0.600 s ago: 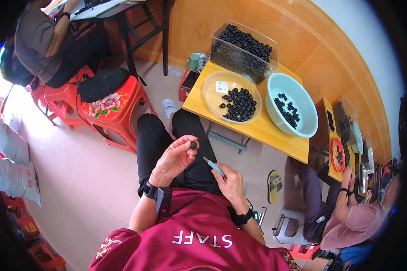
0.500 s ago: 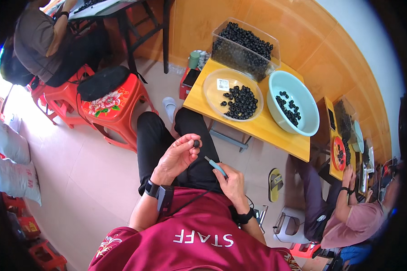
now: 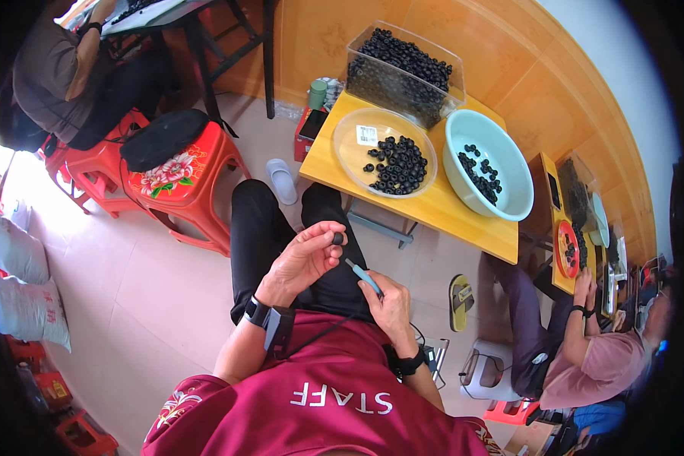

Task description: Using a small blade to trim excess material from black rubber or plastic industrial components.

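Note:
My left hand [image 3: 298,263] is raised above my lap, pinching a small round black piece [image 3: 337,239] between thumb and fingers. To its lower right, my right hand [image 3: 391,307] grips a slim tool with a pale blue handle [image 3: 368,281]. The tool's thin grey tip points up and left toward the black piece, with a small gap between them. What kind of tip it is, I cannot tell. Ahead on a yellow table [image 3: 325,166], similar black pieces [image 3: 401,167] lie in a shallow round clear tray [image 3: 346,159].
A pale blue basin [image 3: 511,186] with some black pieces stands right of the tray; a clear bin [image 3: 351,76] full of them is behind. A red stool [image 3: 194,178] stands at left. One person [image 3: 600,365] works at right, another [image 3: 49,83] sits at far left. Slippers [image 3: 460,302] lie on the floor.
The view has shifted slightly, so the table and its containers appear a little higher and further left. Both hands keep nearly the same pose and hold the same things.

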`<state>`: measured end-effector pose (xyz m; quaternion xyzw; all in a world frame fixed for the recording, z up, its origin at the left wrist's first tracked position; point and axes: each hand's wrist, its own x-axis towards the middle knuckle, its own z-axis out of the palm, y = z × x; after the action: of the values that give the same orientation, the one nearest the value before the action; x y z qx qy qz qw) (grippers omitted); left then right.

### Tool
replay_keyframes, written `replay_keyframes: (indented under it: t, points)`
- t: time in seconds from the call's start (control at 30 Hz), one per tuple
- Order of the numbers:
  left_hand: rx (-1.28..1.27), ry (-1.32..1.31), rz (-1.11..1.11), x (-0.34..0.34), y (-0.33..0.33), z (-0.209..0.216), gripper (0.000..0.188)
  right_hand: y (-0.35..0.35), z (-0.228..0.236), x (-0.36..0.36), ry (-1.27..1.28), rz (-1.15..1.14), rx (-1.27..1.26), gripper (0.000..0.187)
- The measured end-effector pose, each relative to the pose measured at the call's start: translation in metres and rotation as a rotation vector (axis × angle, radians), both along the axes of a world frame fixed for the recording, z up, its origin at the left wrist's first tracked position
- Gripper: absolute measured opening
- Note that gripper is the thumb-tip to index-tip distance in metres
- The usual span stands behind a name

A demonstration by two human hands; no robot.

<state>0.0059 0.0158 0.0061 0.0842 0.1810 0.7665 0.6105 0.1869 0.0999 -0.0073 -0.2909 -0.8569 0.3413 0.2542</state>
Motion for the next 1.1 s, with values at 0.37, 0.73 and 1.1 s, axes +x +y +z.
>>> replay_keyframes:
  t: [0.37,0.73,1.1]
  points:
    - [-0.002,0.02,0.02,-0.001,-0.004,0.0,0.019,0.003,0.003,-0.004,-0.035,0.028,-0.036,0.02]
    - [-0.026,0.177,0.072,0.011,-0.017,0.001,0.017,0.012,-0.017,-0.013,-0.053,0.172,-0.026,0.02]
    - [0.015,0.163,0.023,0.028,-0.014,-0.001,0.016,0.015,-0.025,-0.013,-0.016,0.203,-0.034,0.023]
